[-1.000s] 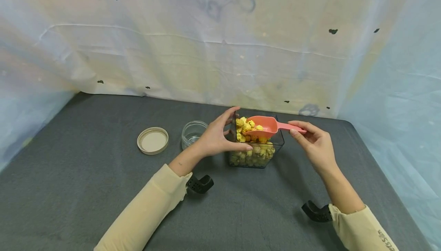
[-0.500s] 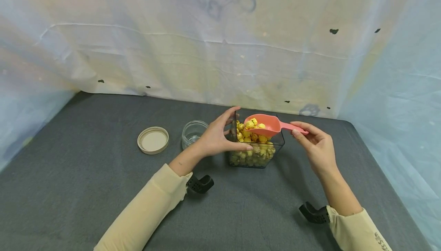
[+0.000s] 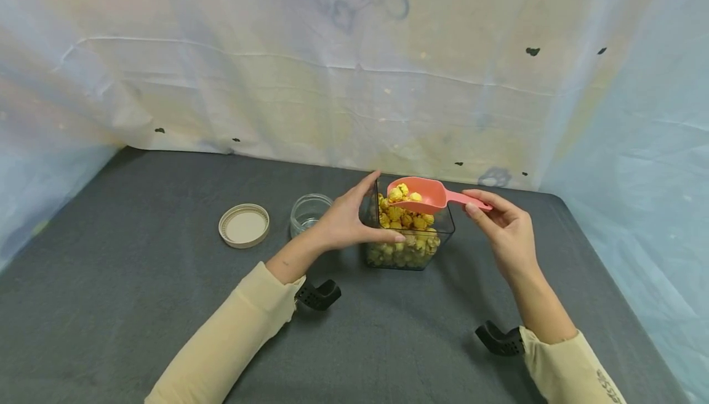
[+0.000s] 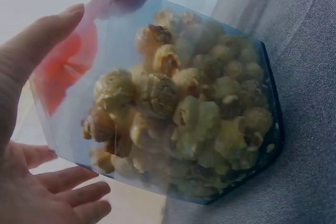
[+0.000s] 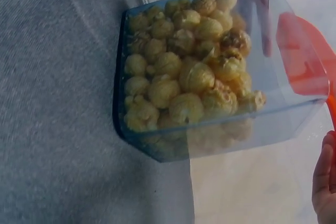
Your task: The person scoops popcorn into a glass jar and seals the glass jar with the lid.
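A clear, square-sided plastic container (image 5: 278, 116) stands on the table, more than half full of round yellow popcorn (image 3: 404, 247). My left hand (image 3: 344, 222) holds it at its left side, thumb along the front wall near the rim and fingers spread toward the back. My right hand (image 3: 506, 228) pinches the handle of a pink scoop (image 3: 434, 194) between thumb and fingers. The scoop's bowl lies level at the height of the container's mouth, with a few popcorn pieces in its front end. In the left wrist view the scoop (image 4: 68, 66) shows blurred through the wall.
Just left of the container, an open glass jar (image 3: 310, 212) is partly covered by my left hand. A round cream lid (image 3: 244, 226) lies farther left on the grey table (image 3: 138, 281). Behind the table hangs a pale patterned cloth (image 3: 277, 96).
The scoop has risen slightly and shifted a little left, and the popcorn in it has settled into fewer pieces. My left hand and the container have stayed in place.
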Demonstrator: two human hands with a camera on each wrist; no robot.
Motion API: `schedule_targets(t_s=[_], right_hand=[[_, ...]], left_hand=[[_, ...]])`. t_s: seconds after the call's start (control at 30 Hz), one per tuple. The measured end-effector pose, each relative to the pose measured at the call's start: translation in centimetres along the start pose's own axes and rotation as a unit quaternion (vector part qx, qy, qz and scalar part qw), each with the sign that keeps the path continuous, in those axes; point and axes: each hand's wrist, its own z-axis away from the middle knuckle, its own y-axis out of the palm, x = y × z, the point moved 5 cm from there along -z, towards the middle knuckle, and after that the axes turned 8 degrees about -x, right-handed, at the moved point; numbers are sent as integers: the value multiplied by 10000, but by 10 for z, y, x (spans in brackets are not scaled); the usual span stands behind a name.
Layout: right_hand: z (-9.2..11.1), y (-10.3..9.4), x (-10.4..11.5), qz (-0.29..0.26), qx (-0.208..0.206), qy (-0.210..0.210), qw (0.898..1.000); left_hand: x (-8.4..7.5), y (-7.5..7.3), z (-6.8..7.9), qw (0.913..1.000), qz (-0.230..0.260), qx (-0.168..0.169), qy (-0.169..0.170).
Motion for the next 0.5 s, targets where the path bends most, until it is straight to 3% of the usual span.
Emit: schedule_targets(t_s=[0.5], right_hand=[[0, 9, 9, -475, -51, -161, 9987]], left_hand=[[-9, -17, 14, 9982, -411, -377, 227]])
